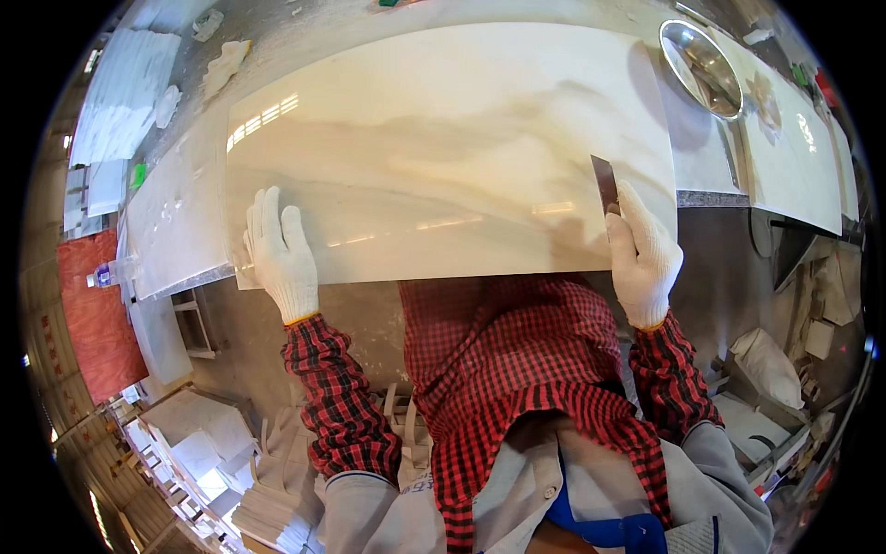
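A smooth, glossy, cream rectangular slab (452, 157) is overlapped by matt, white, knitted-cloth gloves (282, 257); a shiny, round metal bowl (706, 51) is seen beside it.

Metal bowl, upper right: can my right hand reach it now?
Probably, with a stretch: nothing seems to block your right hand from the metal bowl, though that hand holds a dark blade.

A pale table (175, 238) is carrying a large, glossy cream slab (434, 138) with tan streaks, which is lying flat. A round metal bowl (694, 44) is sitting near the slab's right end.
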A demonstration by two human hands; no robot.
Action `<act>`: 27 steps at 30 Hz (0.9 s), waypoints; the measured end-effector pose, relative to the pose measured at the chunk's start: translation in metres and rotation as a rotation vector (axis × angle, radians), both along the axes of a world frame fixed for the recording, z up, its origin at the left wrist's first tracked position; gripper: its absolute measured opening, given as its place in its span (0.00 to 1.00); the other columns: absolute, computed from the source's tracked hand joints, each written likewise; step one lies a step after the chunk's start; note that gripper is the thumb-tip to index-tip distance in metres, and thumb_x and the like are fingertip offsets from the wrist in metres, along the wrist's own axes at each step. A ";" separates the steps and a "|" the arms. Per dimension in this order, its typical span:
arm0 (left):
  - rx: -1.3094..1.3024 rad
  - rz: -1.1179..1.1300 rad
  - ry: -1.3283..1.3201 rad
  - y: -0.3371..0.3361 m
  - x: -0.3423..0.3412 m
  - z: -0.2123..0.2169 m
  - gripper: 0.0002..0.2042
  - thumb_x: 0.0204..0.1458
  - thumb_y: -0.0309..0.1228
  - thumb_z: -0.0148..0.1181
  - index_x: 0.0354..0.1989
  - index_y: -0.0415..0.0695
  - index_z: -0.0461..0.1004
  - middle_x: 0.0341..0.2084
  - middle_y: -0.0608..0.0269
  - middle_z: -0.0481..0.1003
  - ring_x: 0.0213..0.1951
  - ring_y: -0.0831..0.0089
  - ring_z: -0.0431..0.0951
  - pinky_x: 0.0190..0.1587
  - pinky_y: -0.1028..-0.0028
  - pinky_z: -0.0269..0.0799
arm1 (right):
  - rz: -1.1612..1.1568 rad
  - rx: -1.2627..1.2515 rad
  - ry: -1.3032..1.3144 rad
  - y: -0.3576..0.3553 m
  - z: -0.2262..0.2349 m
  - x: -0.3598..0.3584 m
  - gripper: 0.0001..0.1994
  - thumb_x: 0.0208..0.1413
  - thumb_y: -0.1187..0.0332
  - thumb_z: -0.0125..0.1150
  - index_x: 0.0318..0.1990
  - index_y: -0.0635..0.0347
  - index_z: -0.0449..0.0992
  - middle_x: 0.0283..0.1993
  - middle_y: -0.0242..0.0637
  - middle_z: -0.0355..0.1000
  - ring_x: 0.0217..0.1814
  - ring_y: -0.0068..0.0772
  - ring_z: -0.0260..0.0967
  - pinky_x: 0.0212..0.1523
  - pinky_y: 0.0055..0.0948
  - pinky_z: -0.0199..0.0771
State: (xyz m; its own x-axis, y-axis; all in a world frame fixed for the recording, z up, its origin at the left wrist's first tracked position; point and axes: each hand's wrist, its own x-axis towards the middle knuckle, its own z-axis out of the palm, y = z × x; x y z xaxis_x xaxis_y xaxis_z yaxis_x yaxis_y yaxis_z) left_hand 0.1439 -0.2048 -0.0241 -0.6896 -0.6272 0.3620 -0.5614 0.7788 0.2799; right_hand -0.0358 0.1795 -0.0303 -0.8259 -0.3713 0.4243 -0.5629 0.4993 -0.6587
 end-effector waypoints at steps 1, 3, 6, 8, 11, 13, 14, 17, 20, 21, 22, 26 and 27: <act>-0.016 -0.014 0.013 0.001 0.001 -0.001 0.18 0.68 0.33 0.51 0.63 0.39 0.73 0.63 0.50 0.72 0.67 0.56 0.68 0.69 0.61 0.60 | 0.012 -0.003 0.005 -0.002 0.000 0.001 0.19 0.54 0.79 0.68 0.55 0.64 0.81 0.40 0.45 0.82 0.39 0.42 0.81 0.43 0.32 0.79; -0.062 -0.029 0.030 0.000 0.004 -0.004 0.18 0.68 0.32 0.51 0.63 0.39 0.73 0.63 0.51 0.73 0.66 0.57 0.69 0.69 0.62 0.60 | -0.006 0.020 0.028 0.000 -0.002 0.001 0.20 0.53 0.79 0.69 0.55 0.63 0.81 0.41 0.46 0.82 0.39 0.43 0.81 0.43 0.33 0.80; 0.014 -0.026 0.073 -0.001 -0.002 -0.006 0.18 0.68 0.31 0.51 0.63 0.39 0.73 0.63 0.51 0.73 0.66 0.57 0.69 0.69 0.63 0.61 | -0.026 0.010 0.047 0.000 0.000 0.002 0.20 0.53 0.80 0.68 0.55 0.63 0.81 0.40 0.47 0.82 0.39 0.41 0.82 0.42 0.32 0.80; -0.003 -0.004 0.119 -0.001 -0.001 -0.005 0.17 0.65 0.29 0.53 0.60 0.39 0.75 0.60 0.51 0.75 0.63 0.55 0.71 0.67 0.61 0.62 | -0.015 -0.014 0.042 -0.003 -0.001 0.003 0.19 0.54 0.81 0.67 0.55 0.64 0.81 0.39 0.46 0.82 0.38 0.40 0.82 0.42 0.31 0.80; 0.016 0.012 0.152 -0.001 0.000 -0.007 0.17 0.64 0.31 0.55 0.59 0.39 0.75 0.59 0.52 0.75 0.61 0.54 0.71 0.66 0.58 0.61 | -0.019 -0.021 0.022 -0.002 -0.001 0.004 0.19 0.54 0.81 0.67 0.55 0.65 0.81 0.39 0.46 0.82 0.38 0.39 0.82 0.42 0.31 0.79; -0.021 0.042 0.067 0.003 -0.001 -0.004 0.19 0.65 0.34 0.55 0.61 0.39 0.73 0.61 0.52 0.74 0.63 0.53 0.69 0.67 0.56 0.58 | -0.012 -0.021 0.029 -0.003 0.002 0.002 0.19 0.54 0.81 0.67 0.54 0.65 0.81 0.39 0.46 0.82 0.38 0.40 0.81 0.43 0.31 0.79; -0.074 0.067 -0.020 0.006 0.001 0.000 0.21 0.65 0.37 0.55 0.63 0.39 0.71 0.62 0.51 0.72 0.63 0.53 0.68 0.68 0.53 0.56 | -0.005 -0.032 0.020 -0.004 0.001 0.003 0.19 0.54 0.81 0.67 0.55 0.65 0.81 0.39 0.46 0.82 0.38 0.40 0.81 0.43 0.31 0.79; -0.102 0.093 -0.252 0.024 0.003 0.004 0.30 0.66 0.46 0.53 0.71 0.41 0.62 0.70 0.48 0.62 0.71 0.48 0.57 0.73 0.48 0.45 | -0.001 -0.036 0.017 -0.002 -0.002 0.002 0.19 0.54 0.81 0.67 0.55 0.65 0.81 0.38 0.46 0.82 0.38 0.41 0.81 0.43 0.31 0.79; -0.085 -0.013 -0.345 0.053 0.008 0.004 0.38 0.64 0.53 0.55 0.75 0.40 0.55 0.75 0.44 0.53 0.75 0.42 0.48 0.75 0.45 0.37 | -0.003 -0.008 0.036 -0.001 -0.001 0.002 0.19 0.54 0.81 0.67 0.55 0.65 0.81 0.39 0.45 0.81 0.38 0.41 0.80 0.43 0.30 0.78; -0.080 -0.068 -0.354 0.065 0.008 0.005 0.41 0.63 0.54 0.56 0.76 0.40 0.53 0.76 0.42 0.50 0.76 0.40 0.46 0.75 0.44 0.35 | -0.005 -0.011 0.040 -0.001 -0.001 0.003 0.19 0.54 0.80 0.67 0.55 0.64 0.81 0.38 0.45 0.81 0.38 0.41 0.80 0.43 0.30 0.78; -0.047 -0.110 -0.359 0.078 0.005 0.008 0.42 0.62 0.55 0.57 0.76 0.39 0.52 0.76 0.42 0.49 0.76 0.40 0.46 0.76 0.44 0.34 | -0.004 -0.015 0.044 0.000 -0.001 0.002 0.19 0.54 0.80 0.67 0.55 0.64 0.81 0.38 0.45 0.81 0.38 0.41 0.80 0.42 0.30 0.78; 0.066 -0.229 -0.345 0.108 -0.010 0.020 0.47 0.58 0.58 0.59 0.76 0.37 0.51 0.77 0.40 0.48 0.77 0.39 0.44 0.76 0.45 0.33 | -0.002 -0.008 0.031 0.000 0.001 0.000 0.20 0.55 0.79 0.67 0.57 0.63 0.80 0.38 0.44 0.81 0.37 0.40 0.80 0.40 0.31 0.78; 0.090 -0.241 -0.334 0.112 -0.012 0.023 0.48 0.57 0.59 0.60 0.76 0.36 0.51 0.76 0.40 0.49 0.76 0.39 0.44 0.76 0.44 0.33 | 0.013 -0.005 0.004 0.001 0.000 0.000 0.20 0.55 0.79 0.67 0.57 0.61 0.80 0.37 0.45 0.81 0.36 0.41 0.80 0.39 0.31 0.78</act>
State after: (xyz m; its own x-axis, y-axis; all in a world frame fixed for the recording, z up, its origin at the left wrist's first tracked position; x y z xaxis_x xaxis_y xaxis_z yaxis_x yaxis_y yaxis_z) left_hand 0.1316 -0.0924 -0.0013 -0.8907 -0.4524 0.0447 -0.4374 0.8797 0.1865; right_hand -0.0353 0.1810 -0.0305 -0.8193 -0.3795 0.4298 -0.5720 0.4886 -0.6589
